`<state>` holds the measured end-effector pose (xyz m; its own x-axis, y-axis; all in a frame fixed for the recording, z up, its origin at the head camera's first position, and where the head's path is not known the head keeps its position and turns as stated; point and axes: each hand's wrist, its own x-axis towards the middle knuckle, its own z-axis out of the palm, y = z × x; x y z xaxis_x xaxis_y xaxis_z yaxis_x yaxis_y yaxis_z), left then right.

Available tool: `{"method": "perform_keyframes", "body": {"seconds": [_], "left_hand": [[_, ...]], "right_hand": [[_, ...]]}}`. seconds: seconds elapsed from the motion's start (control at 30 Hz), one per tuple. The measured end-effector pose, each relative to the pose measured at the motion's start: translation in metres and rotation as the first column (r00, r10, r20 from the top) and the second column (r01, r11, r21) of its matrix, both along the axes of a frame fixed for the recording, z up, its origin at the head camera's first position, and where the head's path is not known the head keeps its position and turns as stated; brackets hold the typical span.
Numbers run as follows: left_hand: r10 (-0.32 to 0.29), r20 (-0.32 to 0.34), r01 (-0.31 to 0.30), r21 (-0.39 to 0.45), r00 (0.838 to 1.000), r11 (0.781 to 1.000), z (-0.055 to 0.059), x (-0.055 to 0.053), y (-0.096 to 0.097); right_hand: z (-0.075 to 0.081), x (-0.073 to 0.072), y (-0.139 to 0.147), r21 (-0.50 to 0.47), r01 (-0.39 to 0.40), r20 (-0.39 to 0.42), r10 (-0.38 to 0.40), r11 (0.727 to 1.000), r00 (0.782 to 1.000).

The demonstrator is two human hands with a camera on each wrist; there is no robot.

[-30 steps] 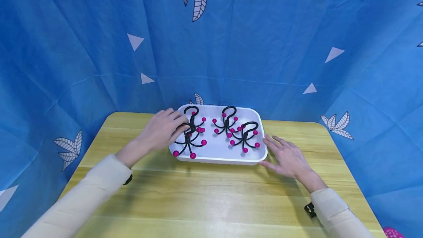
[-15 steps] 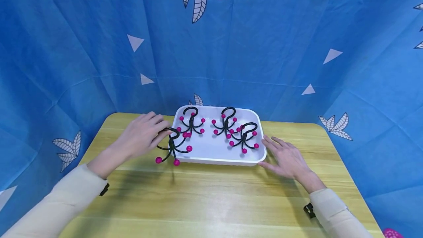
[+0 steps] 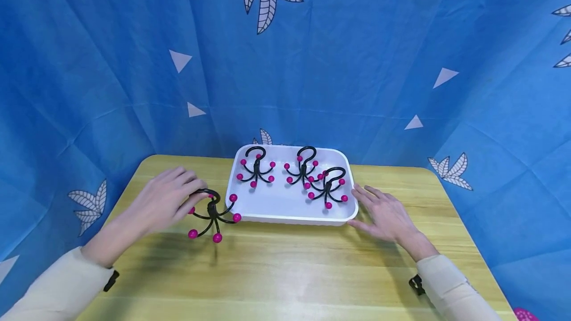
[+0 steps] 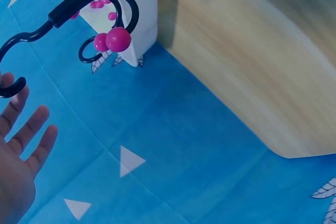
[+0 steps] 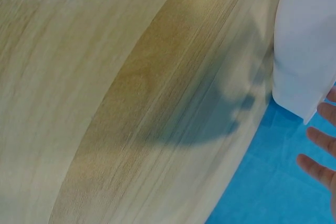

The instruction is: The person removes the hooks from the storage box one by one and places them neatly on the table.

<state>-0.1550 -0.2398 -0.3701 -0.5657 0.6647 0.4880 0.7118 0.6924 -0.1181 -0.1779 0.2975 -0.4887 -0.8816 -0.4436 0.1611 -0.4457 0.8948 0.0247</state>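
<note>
My left hand [image 3: 167, 198] pinches a black multi-arm hanging hook [image 3: 212, 208] by its curved top, left of the white tray [image 3: 285, 208]. Curved arms tipped with pink balls spread from the bottom of this hook, and its shadow falls on the table below. In the left wrist view the held hook [image 4: 65, 10] reaches up from the fingertips, while the other fingers spread away from it. Three similar hooks stand in the tray: one at left [image 3: 256, 167], one at the back [image 3: 304, 168], one at right [image 3: 327, 188]. With fingers extended, my right hand [image 3: 389, 214] rests at the tray's right end.
The tray stands near the back edge of a wooden table [image 3: 285, 271]. Directly behind the table hangs a blue curtain [image 3: 348, 63] printed with leaves and triangles, which also runs along both sides. In the right wrist view the tray's outer wall [image 5: 304, 40] rises beside the fingers.
My left hand has lifted the front-left hook out of the tray and carried it left and toward me, over the table. My right hand stays at the tray's right end.
</note>
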Motion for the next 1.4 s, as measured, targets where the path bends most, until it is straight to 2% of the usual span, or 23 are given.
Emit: {"method": "perform_keyframes", "body": {"seconds": [0.23,0.57,0.8,1.17,1.4], "left_hand": [[0.024,0.031,-0.025,0.014,0.999,1.0,-0.009,0.016,-0.018],[0.041,0.044,-0.042,0.041,0.998,0.998,-0.032,0.032,-0.032],[0.032,0.067,-0.035,0.043,0.997,0.998,-0.048,0.037,-0.035],[0.097,0.124,-0.102,0.035,0.988,0.994,-0.067,0.044,-0.042],[0.127,0.149,-0.135,0.045,0.981,0.99,-0.074,0.043,-0.05]], "right_hand": [[-0.001,0.001,0.0,-0.005,0.004,0.003,-0.004,1.0,1.0],[-0.002,0.001,0.001,-0.008,0.007,0.0,-0.007,1.0,1.0],[-0.002,0.002,0.0,-0.008,0.01,0.01,-0.01,1.0,1.0],[-0.003,0.001,0.0,-0.009,0.009,0.01,-0.009,1.0,1.0],[-0.002,0.001,0.0,-0.028,0.007,0.013,-0.007,1.0,1.0]]}}
